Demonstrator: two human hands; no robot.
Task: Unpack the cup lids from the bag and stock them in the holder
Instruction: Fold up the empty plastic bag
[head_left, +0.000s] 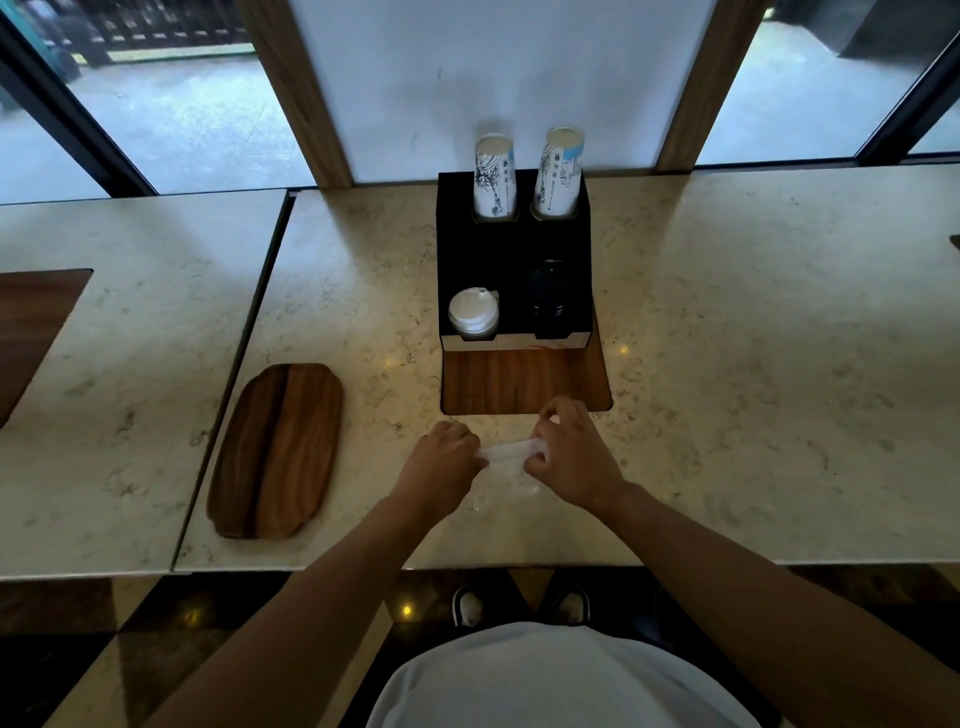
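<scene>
A clear plastic bag (506, 467) lies on the marble counter just in front of me. My left hand (447, 457) grips its left end and my right hand (574, 452) grips its right end, with a white rolled part stretched between them. I cannot tell whether lids are inside the bag. Further back stands the black holder (514, 260). Its front left slot holds a stack of white lids (472, 314), and its front right slot holds black lids (548, 296).
Two stacks of printed paper cups (496, 176) (561, 174) stand in the holder's rear slots. A wooden inlay panel (524, 382) lies in front of the holder. An oblong wooden tray (278, 452) rests to the left. The counter's front edge (519, 566) is near my body.
</scene>
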